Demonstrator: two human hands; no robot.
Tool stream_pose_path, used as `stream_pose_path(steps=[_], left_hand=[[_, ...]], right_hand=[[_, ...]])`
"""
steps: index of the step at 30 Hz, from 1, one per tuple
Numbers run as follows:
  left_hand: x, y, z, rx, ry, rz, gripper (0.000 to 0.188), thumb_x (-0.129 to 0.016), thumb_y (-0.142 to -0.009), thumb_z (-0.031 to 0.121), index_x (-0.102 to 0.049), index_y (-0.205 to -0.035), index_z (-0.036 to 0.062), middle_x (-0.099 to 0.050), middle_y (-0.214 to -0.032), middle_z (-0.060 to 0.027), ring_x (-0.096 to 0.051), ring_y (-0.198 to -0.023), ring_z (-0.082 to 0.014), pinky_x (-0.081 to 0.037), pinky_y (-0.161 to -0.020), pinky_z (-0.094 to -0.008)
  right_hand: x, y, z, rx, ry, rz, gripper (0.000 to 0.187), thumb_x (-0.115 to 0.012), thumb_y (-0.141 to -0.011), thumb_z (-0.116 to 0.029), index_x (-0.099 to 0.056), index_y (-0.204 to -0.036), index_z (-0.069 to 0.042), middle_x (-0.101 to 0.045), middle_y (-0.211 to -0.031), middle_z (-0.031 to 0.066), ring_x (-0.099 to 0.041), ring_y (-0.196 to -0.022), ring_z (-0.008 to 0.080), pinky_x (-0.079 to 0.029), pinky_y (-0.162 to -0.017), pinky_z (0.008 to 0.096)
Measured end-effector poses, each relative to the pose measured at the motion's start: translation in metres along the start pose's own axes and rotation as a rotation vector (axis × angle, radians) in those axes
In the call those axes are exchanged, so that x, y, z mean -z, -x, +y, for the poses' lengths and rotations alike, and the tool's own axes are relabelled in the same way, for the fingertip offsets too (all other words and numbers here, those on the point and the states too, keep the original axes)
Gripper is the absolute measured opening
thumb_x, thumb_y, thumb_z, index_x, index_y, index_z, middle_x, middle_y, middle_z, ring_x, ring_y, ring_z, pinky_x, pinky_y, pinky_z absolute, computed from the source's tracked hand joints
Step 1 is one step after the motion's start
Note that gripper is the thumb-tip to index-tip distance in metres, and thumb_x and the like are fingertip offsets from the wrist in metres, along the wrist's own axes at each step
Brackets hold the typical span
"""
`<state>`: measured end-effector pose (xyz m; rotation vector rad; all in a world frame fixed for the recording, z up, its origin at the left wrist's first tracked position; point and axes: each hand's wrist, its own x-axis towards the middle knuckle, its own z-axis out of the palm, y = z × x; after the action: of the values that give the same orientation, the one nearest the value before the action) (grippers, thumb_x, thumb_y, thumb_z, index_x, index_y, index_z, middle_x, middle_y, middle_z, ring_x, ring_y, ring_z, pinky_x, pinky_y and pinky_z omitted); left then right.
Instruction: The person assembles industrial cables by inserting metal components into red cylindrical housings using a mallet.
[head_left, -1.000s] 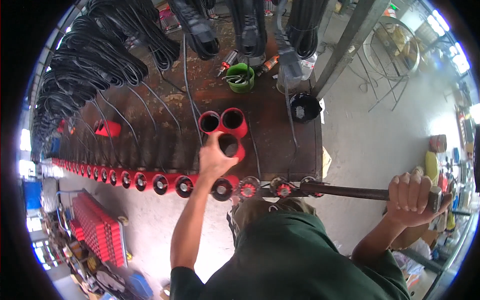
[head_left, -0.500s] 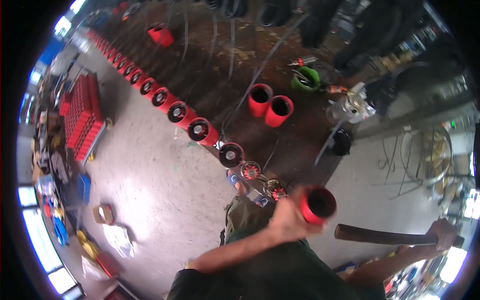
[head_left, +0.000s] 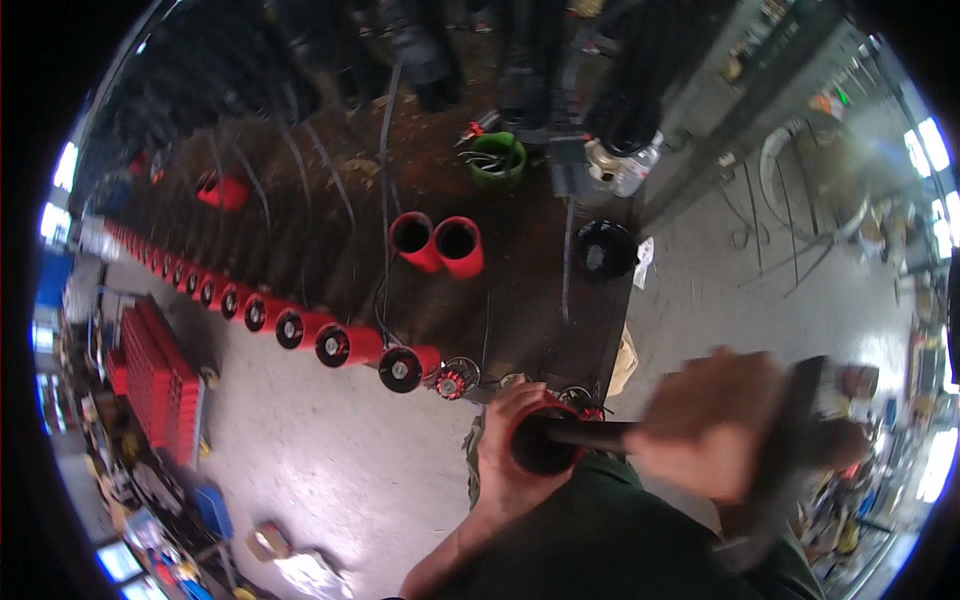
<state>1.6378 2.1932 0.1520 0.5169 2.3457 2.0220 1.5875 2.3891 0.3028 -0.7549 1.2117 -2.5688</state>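
Note:
My left hand point(head_left: 503, 465) is wrapped round a red cylinder point(head_left: 515, 440), its dark open mouth facing up. A hammer point(head_left: 590, 432) is gripped in my right hand point(head_left: 705, 425), which is blurred by motion. The handle's end reaches over or into the cylinder's mouth; how deep, I cannot tell. Its smeared dark head is on the far right side of the fist. By the table's near edge, a small part with a red toothed centre point(head_left: 451, 384) lies beside the row of red cylinders point(head_left: 345, 345).
Two red cylinders point(head_left: 457, 250) stand together on the dark table point(head_left: 540, 340), and another red cylinder point(head_left: 225, 192) lies farther left. A green tub point(head_left: 499, 162) of tools and a black bowl point(head_left: 606, 248) are toward the back. Red stacks on a cart point(head_left: 160, 385) stand on the left floor.
My right hand has brought the hammer in from the far right to the cylinder, handle end first. The left hand holds the cylinder lower and more to the left; the view has turned.

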Motion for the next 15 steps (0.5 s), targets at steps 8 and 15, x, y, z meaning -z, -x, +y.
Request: stream_pose_path(steps=[8,15], left_hand=[[-0.018,-0.006,0.003,0.235,0.170,0.096,0.063,-0.082,-0.074,0.015,-0.051,-0.129,0.0033,-0.058,-0.126,-0.0166,-0.058,-0.116,-0.0284,-0.046,-0.099,-0.0384],[-0.036,0.001,-0.034,0.127,0.242,0.209,0.048,-0.075,-0.080,0.019,-0.050,-0.118,0.0041,-0.057,-0.114,-0.0143,-0.057,-0.105,-0.0255,-0.045,-0.091,-0.0363]], right_hand=[[0.014,-0.011,0.041,-0.325,0.138,-0.075,0.057,-0.057,-0.080,-0.051,-0.052,-0.065,0.004,-0.049,-0.057,0.0136,-0.052,-0.050,0.0299,-0.038,-0.052,0.0382],[0.019,-0.011,0.057,-0.203,0.060,0.071,0.065,-0.054,-0.090,-0.055,-0.051,-0.065,0.005,-0.046,-0.056,0.0140,-0.047,-0.050,0.0289,-0.038,-0.051,0.0382]])
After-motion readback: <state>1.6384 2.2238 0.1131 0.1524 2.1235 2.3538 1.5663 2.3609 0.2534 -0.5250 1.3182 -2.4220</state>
